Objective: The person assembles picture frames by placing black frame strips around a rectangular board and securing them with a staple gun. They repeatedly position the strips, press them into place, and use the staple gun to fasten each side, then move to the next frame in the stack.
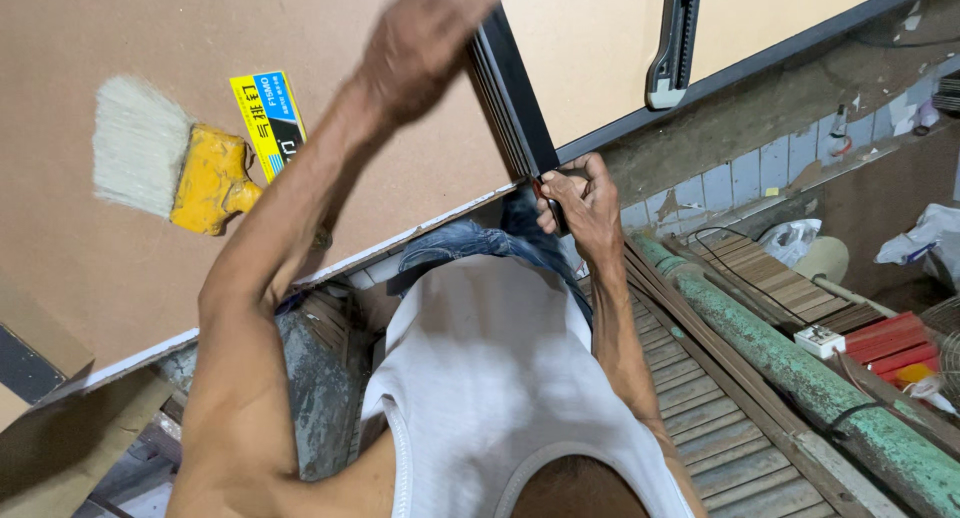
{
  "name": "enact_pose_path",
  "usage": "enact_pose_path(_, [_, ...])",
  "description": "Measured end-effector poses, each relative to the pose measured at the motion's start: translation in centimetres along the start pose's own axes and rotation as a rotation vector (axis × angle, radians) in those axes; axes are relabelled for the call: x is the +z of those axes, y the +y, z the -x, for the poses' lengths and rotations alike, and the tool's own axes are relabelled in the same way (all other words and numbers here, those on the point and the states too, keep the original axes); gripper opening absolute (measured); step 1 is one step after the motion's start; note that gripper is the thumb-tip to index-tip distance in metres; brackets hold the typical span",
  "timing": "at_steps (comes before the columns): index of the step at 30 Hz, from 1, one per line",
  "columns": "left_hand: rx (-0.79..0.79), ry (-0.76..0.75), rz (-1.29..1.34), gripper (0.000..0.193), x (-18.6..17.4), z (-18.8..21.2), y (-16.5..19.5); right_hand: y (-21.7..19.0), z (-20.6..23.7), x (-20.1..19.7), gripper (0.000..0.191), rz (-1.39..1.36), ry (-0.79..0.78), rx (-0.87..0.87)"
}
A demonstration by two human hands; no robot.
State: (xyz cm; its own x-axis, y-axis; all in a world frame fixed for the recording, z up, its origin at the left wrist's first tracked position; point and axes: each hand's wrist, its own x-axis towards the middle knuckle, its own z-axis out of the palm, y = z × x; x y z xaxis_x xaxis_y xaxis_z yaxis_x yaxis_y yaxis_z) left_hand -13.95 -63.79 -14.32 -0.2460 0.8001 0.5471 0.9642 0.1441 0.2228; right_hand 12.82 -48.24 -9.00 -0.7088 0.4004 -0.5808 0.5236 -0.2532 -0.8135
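Note:
A dark grey ribbed strip (512,93) lies across a brown fibreboard panel (120,38), running from the top middle down to the panel's near edge. My left hand (425,43) presses on the strip's upper part, fingers closed around its side. My right hand (580,203) grips the strip's lower end at the panel's edge, fingers curled tight. Whether a small tool sits in that hand I cannot tell. My white sleeveless shirt fills the bottom centre.
On the panel lie a wide brush (170,163) with a yellow handle and white bristles, a small yellow-and-blue box (268,120) and a grey-black utility knife (673,48). Wooden slats (710,418), a green pipe (800,363) and a red box (888,343) are at the lower right.

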Motion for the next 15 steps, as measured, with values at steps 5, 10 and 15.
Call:
enact_pose_path(5, [0.123, -0.059, 0.238, 0.043, 2.5, 4.0, 11.6, -0.1, 0.0, 0.0, 0.023, -0.052, -0.016, 0.023])
enact_pose_path(10, [0.127, -0.15, 0.321, 0.045, 0.7, 4.0, 12.8, 0.3, 0.0, 0.1, 0.024, -0.097, -0.051, -0.001])
enact_pose_path(15, [0.014, -0.402, 0.34, 0.062, -1.9, 1.2, 9.0, 0.3, -0.1, 0.3, 0.028, -0.111, -0.073, 0.035])
